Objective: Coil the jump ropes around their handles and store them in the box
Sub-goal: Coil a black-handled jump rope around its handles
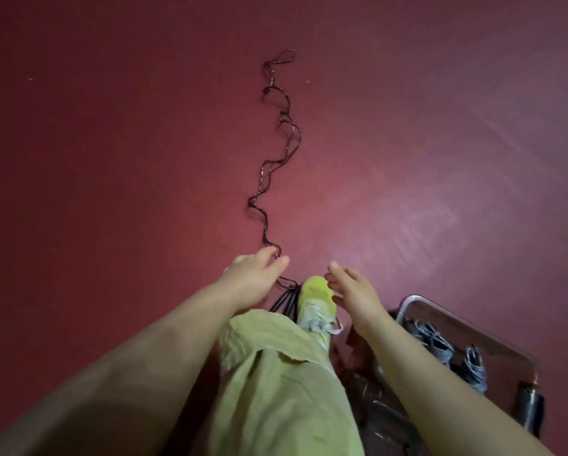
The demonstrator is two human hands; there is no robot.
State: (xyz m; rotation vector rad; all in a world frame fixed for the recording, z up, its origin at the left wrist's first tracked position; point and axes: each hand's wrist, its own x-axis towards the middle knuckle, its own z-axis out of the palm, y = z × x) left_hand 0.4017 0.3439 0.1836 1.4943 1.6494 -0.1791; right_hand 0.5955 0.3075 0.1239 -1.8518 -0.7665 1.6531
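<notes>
Reaching down past my green trouser leg (276,383), I have both arms stretched toward the floor in the lower middle of the frame. At lower right sits the box (493,330), its pale rim showing, with coiled ropes (473,363) already lying inside it, so part of the job looks done. My yellow-green shoe (317,299) points forward at centre, and black handles (284,302) lie on the floor just beside its left edge, partly hidden by my leg.

My right hand (353,291) hovers above the shoe toe, fingers relaxed and spread, holding nothing. My left hand (254,278) is just left of the shoe; its thumb and fingers curl in around the near end of the jump rope (272,166), and I judge it a pinch, though the contact itself is small and hard to read.

From that hand the dark rope runs away in loose kinks up the red floor (111,143) to a small loop at upper centre, fully stretched out and uncoiled.

I take this as the start of coiling this rope. The next move calls for gathering the handles together in one hand and drawing the long tail in with the other, wrapping it turn by turn without letting the kinks knot.
</notes>
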